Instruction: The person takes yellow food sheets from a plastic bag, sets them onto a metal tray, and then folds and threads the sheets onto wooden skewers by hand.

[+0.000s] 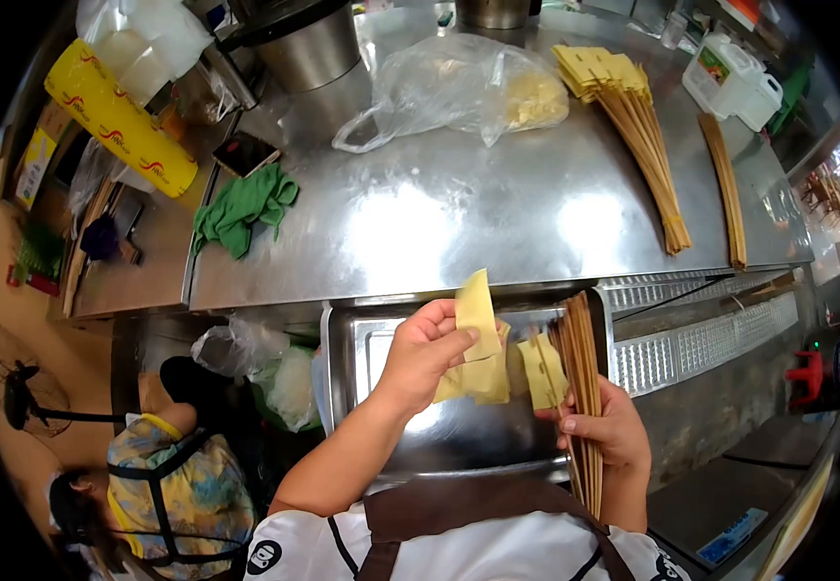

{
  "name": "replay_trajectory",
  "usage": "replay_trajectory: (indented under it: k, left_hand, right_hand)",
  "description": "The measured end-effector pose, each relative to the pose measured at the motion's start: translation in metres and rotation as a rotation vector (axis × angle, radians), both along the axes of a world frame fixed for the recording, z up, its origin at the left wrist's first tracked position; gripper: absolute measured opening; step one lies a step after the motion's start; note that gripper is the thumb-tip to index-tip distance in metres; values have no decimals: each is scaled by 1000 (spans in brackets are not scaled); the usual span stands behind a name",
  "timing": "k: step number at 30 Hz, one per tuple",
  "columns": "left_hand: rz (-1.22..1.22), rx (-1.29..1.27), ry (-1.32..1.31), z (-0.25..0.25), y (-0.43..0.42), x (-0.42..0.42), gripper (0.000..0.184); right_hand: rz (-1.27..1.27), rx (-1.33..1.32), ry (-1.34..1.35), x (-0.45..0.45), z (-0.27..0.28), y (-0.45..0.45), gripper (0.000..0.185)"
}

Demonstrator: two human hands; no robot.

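My left hand [432, 351] pinches a thin yellow sheet [476, 312] between thumb and fingers, above a metal tray [342, 334]. More yellow sheets [490, 380] hang or lie just below it. My right hand [612, 426] is closed around a bundle of wooden sticks [585, 387] at the tray's right side. Beside those sticks, a folded yellow piece [542, 372] is on a stick that reaches into my right hand. On the metal table, a fan of sticks [645, 145] carries folded yellow pieces at its far end.
A clear plastic bag [439, 87] holds yellow pieces. Loose sticks [723, 189] and white jugs [730, 82] are at the right. A green cloth [248, 208], a yellow roll [120, 116] and a metal pot [304, 48] stand left. Another person [178, 484] sits at lower left.
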State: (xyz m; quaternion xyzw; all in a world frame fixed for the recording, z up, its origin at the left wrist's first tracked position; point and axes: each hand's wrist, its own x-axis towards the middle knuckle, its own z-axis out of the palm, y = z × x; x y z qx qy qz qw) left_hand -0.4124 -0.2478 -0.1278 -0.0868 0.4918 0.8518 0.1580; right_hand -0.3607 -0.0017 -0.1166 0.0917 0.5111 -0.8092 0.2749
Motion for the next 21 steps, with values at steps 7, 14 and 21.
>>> replay_trajectory:
  k: [7,14,21]
  left_hand:
    - [3,18,26,15,32,-19,20]
    - [41,-68,108,19,37,-13,20]
    - [23,-243,388,4,47,11,23]
  right_hand:
    - [22,-17,-76,3,6,-2,31]
    - [14,-7,-71,3,1,0,32]
    - [14,-6,-89,2,3,0,33]
